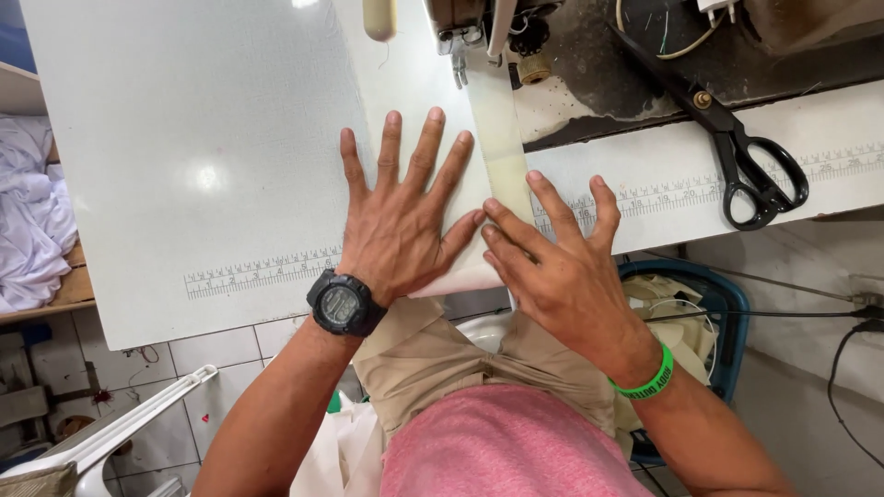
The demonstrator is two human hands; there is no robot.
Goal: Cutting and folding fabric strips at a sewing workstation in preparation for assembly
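Fingers [419, 152] of the left hand [405, 221] lay spread flat on the white fabric [460, 225], gripping nothing. The right hand [562, 262], also splayed open, pressed the cream strip [497, 129] running toward twelve o'clock under the sewing machine [479, 28]. Black scissors [746, 161] rested on the table [203, 138] at two o'clock.

Sewing machine [479, 23] above the left hand [405, 216]: cut off by top edge. Needle region unclear; fabric [502, 138] beneath palms hidden.

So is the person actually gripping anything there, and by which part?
Nothing is gripped. Both the left hand and right hand lie flat, fingers spread, pressing the white fabric down on the sewing table, near its front edge below the needle.
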